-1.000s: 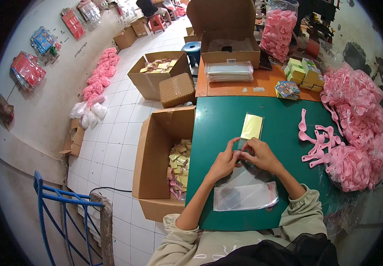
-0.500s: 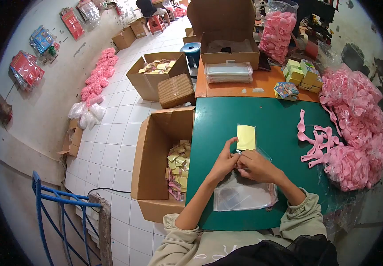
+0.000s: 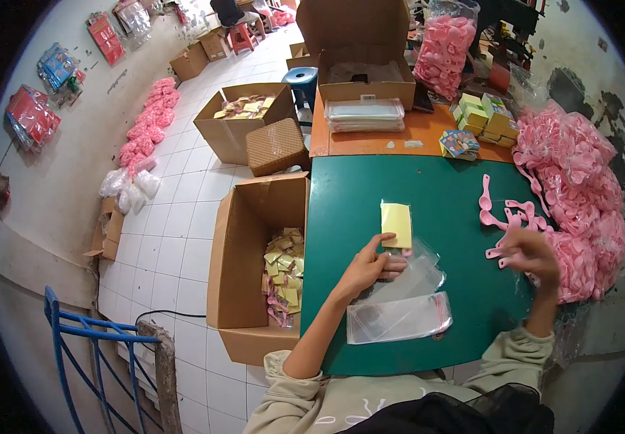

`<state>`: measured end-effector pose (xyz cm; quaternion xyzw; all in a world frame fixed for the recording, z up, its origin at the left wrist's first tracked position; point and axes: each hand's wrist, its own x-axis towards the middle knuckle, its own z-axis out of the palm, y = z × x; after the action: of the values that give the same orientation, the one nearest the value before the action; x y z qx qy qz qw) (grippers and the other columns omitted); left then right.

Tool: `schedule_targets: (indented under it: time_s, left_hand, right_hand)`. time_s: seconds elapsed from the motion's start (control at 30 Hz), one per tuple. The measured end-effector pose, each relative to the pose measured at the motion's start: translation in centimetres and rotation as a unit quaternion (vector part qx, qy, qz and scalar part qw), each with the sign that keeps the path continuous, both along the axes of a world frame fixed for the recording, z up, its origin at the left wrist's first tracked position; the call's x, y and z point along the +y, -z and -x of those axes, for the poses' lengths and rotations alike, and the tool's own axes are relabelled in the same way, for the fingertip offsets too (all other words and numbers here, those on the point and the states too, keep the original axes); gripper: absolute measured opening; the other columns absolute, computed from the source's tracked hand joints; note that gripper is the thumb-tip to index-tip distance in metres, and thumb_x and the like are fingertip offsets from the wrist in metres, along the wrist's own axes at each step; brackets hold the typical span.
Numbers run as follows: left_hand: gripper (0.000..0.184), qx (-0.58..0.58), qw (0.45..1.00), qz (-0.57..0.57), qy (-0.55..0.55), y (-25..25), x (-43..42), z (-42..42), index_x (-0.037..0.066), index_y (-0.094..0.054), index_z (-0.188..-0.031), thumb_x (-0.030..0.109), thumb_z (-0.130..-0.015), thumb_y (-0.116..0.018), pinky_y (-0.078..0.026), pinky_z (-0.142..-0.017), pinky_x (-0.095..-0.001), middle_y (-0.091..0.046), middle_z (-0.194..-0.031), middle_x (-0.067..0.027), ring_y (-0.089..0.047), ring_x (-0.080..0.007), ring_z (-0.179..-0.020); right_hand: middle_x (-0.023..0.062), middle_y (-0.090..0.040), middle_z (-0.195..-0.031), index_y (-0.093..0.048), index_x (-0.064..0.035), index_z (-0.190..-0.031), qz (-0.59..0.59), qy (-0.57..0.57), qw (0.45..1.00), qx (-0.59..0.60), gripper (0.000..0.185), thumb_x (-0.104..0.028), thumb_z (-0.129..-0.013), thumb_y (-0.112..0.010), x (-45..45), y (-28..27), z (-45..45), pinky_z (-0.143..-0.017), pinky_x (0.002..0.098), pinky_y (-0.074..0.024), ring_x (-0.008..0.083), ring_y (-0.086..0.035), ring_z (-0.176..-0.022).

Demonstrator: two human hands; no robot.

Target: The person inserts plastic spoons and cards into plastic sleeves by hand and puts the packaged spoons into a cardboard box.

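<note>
My left hand (image 3: 374, 267) lies over the green table, fingers apart, its index fingertip touching the lower part of a yellow card in a clear bag (image 3: 397, 223). A bit of pink shows at the card's bottom edge. Clear plastic bags (image 3: 399, 318) lie in a stack in front of me, with looser ones fanned above it. My right hand (image 3: 535, 254) is over the right side of the table, at the loose pink measuring spoons (image 3: 486, 194). It is smeared by motion, so whether it holds a spoon is hidden.
Left of the table (image 3: 356, 181) stands an open carton (image 3: 229, 267) with yellow-carded packets inside. Large bags of pink spoons (image 3: 572, 173) pile up at the right edge. Card stacks (image 3: 482, 116) and bundled clear bags (image 3: 364, 116) sit at the back. A person (image 3: 229, 11) sits far off.
My right hand has left the card and swung right to the pink spoons. My left hand has stayed by the card, its index finger now on it. The view has shifted slightly.
</note>
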<state>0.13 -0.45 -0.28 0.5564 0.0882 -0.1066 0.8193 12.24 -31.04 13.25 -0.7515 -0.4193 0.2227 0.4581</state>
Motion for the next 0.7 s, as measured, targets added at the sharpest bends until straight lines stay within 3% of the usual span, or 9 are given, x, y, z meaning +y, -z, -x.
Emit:
schedule_targets:
  time_s: [0.07,0.17,0.23,0.3,0.37,0.43,0.47,0.5,0.7]
  left_hand:
    - [0.038,-0.002,1.000,-0.004,0.017,-0.4,0.2,0.0,0.006,-0.035,-0.130,0.002,-0.093,-0.034,-0.052,-0.083,-0.0317,-0.057,-0.113,-0.0181,-0.060,-0.0233,-0.101]
    - [0.033,-0.002,0.999,-0.006,0.031,-0.8,0.3,0.0,0.001,-0.043,-0.124,0.001,-0.092,-0.034,-0.052,-0.083,-0.0295,-0.056,-0.114,-0.0163,-0.059,-0.0215,-0.102]
    - [0.031,-0.002,1.000,-0.005,0.030,-0.5,0.3,-0.2,-0.001,-0.047,-0.119,0.001,-0.091,-0.034,-0.052,-0.083,-0.0285,-0.057,-0.114,-0.0146,-0.059,-0.0197,-0.102]
    - [0.030,-0.006,1.000,-0.011,0.018,-1.4,0.4,-0.4,-0.002,-0.049,-0.118,0.002,-0.092,-0.035,-0.052,-0.083,-0.0283,-0.057,-0.114,-0.0128,-0.059,-0.0179,-0.101]
    - [0.030,-0.003,1.000,-0.008,0.007,-1.4,0.2,-0.2,-0.002,-0.051,-0.118,0.003,-0.092,-0.035,-0.052,-0.083,-0.0275,-0.058,-0.114,-0.0114,-0.059,-0.0163,-0.101]
    - [0.030,-0.008,1.000,0.011,-0.008,-0.9,0.1,-0.4,-0.001,-0.052,-0.118,0.005,-0.093,-0.036,-0.052,-0.082,-0.0262,-0.058,-0.115,-0.0104,-0.059,-0.0151,-0.101]
    - [0.031,-0.012,1.000,0.018,0.000,-1.2,0.1,-0.4,-0.001,-0.051,-0.121,0.007,-0.095,-0.036,-0.051,-0.081,-0.0252,-0.058,-0.115,-0.0100,-0.058,-0.0150,-0.103]
    - [0.031,-0.010,1.000,0.025,-0.001,-1.4,0.1,-0.2,-0.001,-0.050,-0.121,0.007,-0.095,-0.036,-0.050,-0.082,-0.0251,-0.058,-0.116,-0.0097,-0.058,-0.0149,-0.103]
    - [0.030,0.007,0.999,0.033,0.004,-2.0,0.9,0.3,0.001,-0.048,-0.121,0.012,-0.096,-0.036,-0.050,-0.085,-0.0298,-0.055,-0.118,-0.0107,-0.057,-0.0167,-0.105]
  right_hand:
    - [0.0056,-0.053,-0.084,-0.053,-0.0033,-0.085,-0.025,0.090,0.994,0.061,0.020,-0.010,-0.071,-0.065,-8.0,-2.7,-2.7,-0.070,0.0279,-0.0413,0.0136,-0.052,-0.077]
    - [0.0101,-0.055,-0.108,-0.054,-0.0017,-0.108,0.091,0.204,0.964,-0.143,0.030,-0.013,-0.080,-0.058,-23.7,-3.1,-8.4,-0.089,0.0317,-0.0382,0.0197,-0.050,-0.102]
    - [0.0110,-0.052,-0.115,-0.050,-0.0019,-0.115,0.337,0.322,0.794,-0.389,0.035,-0.014,-0.083,-0.055,-28.9,-0.8,-7.8,-0.094,0.0319,-0.0344,0.0215,-0.046,-0.110]
    - [0.0120,-0.050,-0.123,-0.046,-0.0022,-0.123,0.423,0.360,0.647,-0.523,0.040,-0.014,-0.086,-0.052,-27.4,1.9,-5.6,-0.100,0.0321,-0.0305,0.0234,-0.042,-0.118]
    - [0.0129,-0.047,-0.130,-0.043,-0.0024,-0.131,0.301,0.316,0.757,-0.487,0.044,-0.014,-0.089,-0.049,-17.6,3.7,-3.7,-0.105,0.0323,-0.0267,0.0252,-0.038,-0.125]
    - [0.0126,-0.051,-0.111,-0.048,-0.0031,-0.118,0.155,0.246,0.915,-0.279,0.046,-0.008,-0.076,-0.064,-3.4,6.0,-2.0,-0.086,0.0352,-0.0441,0.0276,-0.054,-0.095]
    - [0.0112,-0.050,-0.105,-0.049,-0.0030,-0.114,0.121,0.091,0.946,-0.288,0.051,-0.011,-0.070,-0.072,2.8,4.9,0.1,-0.078,0.0323,-0.0463,0.0247,-0.053,-0.090]
    - [0.0113,-0.050,-0.101,-0.049,-0.0031,-0.112,0.072,0.012,0.965,-0.252,0.055,-0.014,-0.066,-0.077,6.2,6.8,0.7,-0.072,0.0311,-0.0468,0.0241,-0.052,-0.087]
    - [0.0095,-0.051,-0.086,-0.059,-0.0056,-0.096,0.001,0.039,0.989,-0.142,0.028,-0.018,-0.074,-0.071,12.8,10.5,1.8,-0.068,0.0339,-0.0436,0.0238,-0.053,-0.077]
